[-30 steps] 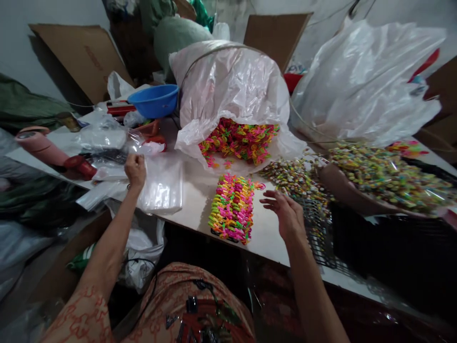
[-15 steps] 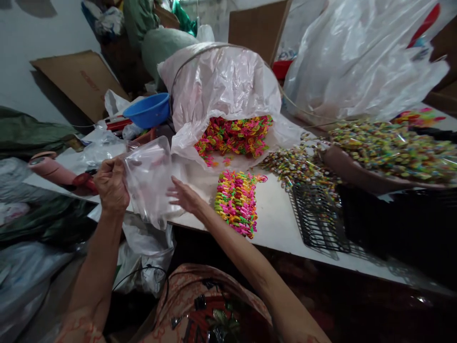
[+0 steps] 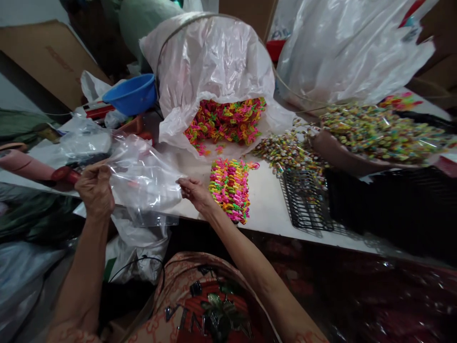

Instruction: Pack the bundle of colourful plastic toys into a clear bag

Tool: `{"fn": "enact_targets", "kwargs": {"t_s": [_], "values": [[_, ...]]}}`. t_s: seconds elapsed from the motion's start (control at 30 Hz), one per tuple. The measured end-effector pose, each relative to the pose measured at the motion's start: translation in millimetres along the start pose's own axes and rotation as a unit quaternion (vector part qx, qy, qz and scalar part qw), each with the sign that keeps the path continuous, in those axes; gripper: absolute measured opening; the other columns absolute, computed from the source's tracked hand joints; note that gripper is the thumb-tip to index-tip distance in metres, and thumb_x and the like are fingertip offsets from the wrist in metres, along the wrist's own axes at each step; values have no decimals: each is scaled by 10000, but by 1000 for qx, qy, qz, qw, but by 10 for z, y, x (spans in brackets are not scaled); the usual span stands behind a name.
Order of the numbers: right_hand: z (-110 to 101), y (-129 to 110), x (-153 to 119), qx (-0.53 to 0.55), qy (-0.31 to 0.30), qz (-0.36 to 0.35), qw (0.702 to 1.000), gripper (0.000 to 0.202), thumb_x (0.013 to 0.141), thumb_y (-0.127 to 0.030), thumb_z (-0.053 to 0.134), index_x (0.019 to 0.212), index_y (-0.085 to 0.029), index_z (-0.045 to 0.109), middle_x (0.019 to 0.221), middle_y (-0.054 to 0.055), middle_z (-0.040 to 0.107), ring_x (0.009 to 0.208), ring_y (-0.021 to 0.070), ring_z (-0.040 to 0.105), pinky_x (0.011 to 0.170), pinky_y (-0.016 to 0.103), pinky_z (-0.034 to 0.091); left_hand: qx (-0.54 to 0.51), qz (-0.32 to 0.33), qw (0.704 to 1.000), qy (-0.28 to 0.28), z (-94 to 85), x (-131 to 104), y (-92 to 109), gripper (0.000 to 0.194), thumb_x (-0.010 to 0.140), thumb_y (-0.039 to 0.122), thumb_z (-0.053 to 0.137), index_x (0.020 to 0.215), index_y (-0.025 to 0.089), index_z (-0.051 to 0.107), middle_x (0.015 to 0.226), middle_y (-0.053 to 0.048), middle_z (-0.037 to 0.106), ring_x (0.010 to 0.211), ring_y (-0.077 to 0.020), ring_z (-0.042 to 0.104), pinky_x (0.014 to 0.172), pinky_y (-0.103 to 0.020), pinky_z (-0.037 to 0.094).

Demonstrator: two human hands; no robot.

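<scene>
Clear plastic bag (image 3: 146, 178), one: stretched between your two hands, over the near left part of the tabletop (image 3: 266, 214), its lower edge hanging past the table's front edge.
Left hand (image 3: 95, 190): yours, closed, thumb pressed to fingers, gripping the bag's left side.
Right hand (image 3: 197, 193): yours, fingertips pinched on the bag's right edge, just beside the block of bright plastic pieces.
Block of bright plastic pieces (image 3: 230, 188), pink, yellow, green and orange: in neat rows on the tabletop, to the right of your right hand.
Large white sack (image 3: 214, 57): behind the block, mouth toward you, similar bright pieces inside.
Blue basin (image 3: 132, 95): left of the sack.
Black grid rack (image 3: 302, 207): right of the block, small multicoloured pieces (image 3: 285, 147) heaped behind it and partly over it.
Cardboard sheet (image 3: 46, 62): rear left, tilted.
</scene>
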State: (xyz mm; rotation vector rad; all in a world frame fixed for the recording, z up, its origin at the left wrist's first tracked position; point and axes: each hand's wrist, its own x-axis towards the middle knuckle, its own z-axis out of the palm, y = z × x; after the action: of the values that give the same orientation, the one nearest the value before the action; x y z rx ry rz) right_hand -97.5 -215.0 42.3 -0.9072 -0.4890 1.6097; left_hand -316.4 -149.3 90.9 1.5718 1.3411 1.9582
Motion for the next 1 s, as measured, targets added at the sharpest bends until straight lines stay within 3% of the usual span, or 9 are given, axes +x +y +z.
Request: {"fn": "enact_targets", "kwargs": {"t_s": [0.13,0.27,0.37,0.5,0.7,0.77,0.83,0.9,1.0], "values": [[44,-82,6,-101,23,-120,987,327,572,-470,815,644,-183,676,617,-41,620,555,61,494,523,203,364,-43,25,999,22,-2,0,-26,296,612,435,744,668,168,628,626,13,615,643,-141,580,685,-315,506],[38,-228,42,-77,5,-107,991,368,521,-442,852,579,-180,600,521,-57,551,485,57,438,489,219,339,-24,18,999,20,-20,29,-47,200,634,342,732,674,170,637,623,26,627,619,-118,547,679,-288,490],[1,-335,63,-41,1,-98,994,396,502,-419,868,548,-183,553,497,-68,520,489,54,435,498,217,361,-14,-58,998,14,-2,49,-92,157,612,277,715,636,161,612,568,35,599,554,-106,527,598,-259,482],[-56,-433,72,-14,26,-118,993,382,487,-296,867,794,-198,661,613,-69,611,606,86,553,594,234,463,28,-136,990,-14,30,23,-121,114,687,252,650,659,166,581,646,17,653,517,-111,572,558,-252,480],[-20,-509,13,-100,65,-228,966,527,591,-292,807,1086,-218,641,557,-119,524,545,80,479,580,237,433,156,94,979,-94,143,-234,259,196,808,376,584,821,199,668,807,-33,698,788,-189,656,789,-335,499],[53,-508,-39,-116,65,-251,959,559,594,-297,812,1117,-218,631,563,-123,500,546,75,451,579,232,415,164,156,965,-133,274,-378,465,252,830,434,573,778,205,663,795,-44,697,803,-200,642,825,-356,487],[134,-495,-101,-128,61,-260,955,593,587,-323,829,1136,-226,627,579,-120,492,561,77,446,584,232,410,157,156,955,-200,451,-506,629,329,838,495,569,697,206,637,714,-39,672,718,-186,609,773,-344,482],[187,-485,-157,-130,51,-252,958,605,596,-379,834,1144,-232,624,580,-115,480,560,83,449,572,236,405,121,92,937,-315,637,-589,709,407,808,576,584,646,204,612,624,-19,627,601,-156,551,649,-306,466],[156,-522,-198,-119,20,-219,968,600,613,-468,820,1123,-220,622,551,-119,437,509,88,430,521,245,381,-8,-46,874,-483,843,-624,688,460,724,653,629,657,197,625,563,-1,598,497,-128,505,485,-257,412]]}}
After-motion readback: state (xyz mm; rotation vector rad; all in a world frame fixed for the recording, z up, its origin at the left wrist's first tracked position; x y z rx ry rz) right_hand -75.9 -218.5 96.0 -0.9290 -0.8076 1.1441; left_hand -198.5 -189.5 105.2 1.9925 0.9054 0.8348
